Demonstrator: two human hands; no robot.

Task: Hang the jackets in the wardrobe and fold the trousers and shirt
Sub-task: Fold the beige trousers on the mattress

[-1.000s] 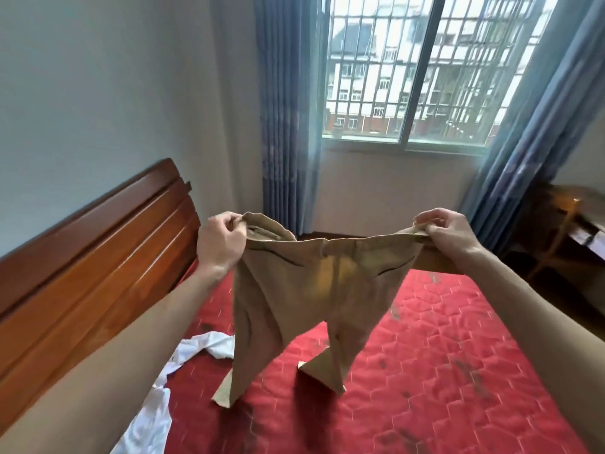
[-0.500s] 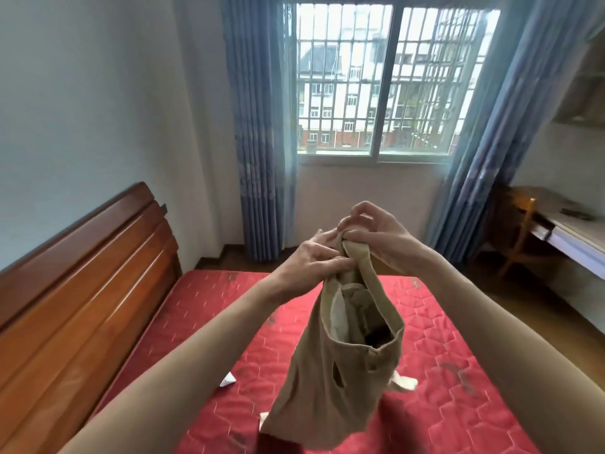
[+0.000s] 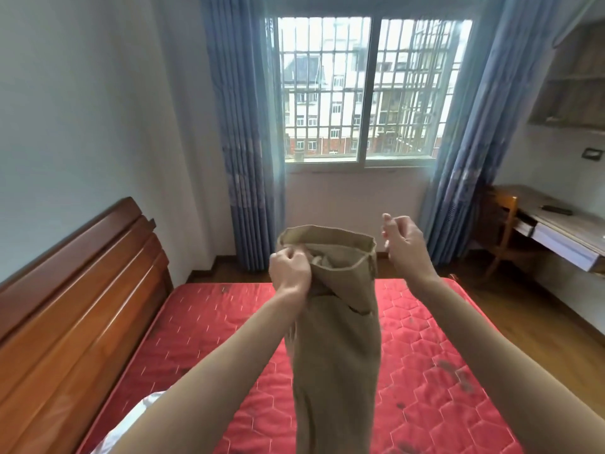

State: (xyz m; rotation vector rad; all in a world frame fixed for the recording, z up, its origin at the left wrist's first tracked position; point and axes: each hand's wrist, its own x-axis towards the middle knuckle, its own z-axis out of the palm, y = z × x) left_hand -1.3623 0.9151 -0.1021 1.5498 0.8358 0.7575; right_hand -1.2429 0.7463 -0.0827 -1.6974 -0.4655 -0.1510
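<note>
From the head view, your left hand (image 3: 289, 268) pinches the waistband of the trousers (image 3: 334, 326), which hang doubled over the bed (image 3: 425, 371); your right hand (image 3: 404, 239) is loosely curled, holding nothing. Match the legs' seams, then lay them flat

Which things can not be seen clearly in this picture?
- Trousers: hems cut off by the bottom edge, head view.
- Left hand: fingertips buried in the waistband.
- White garment: mostly behind the left arm; type unclear.
- Dark item on the desk: too small.
- Wardrobe, jackets: outside the view.
</note>
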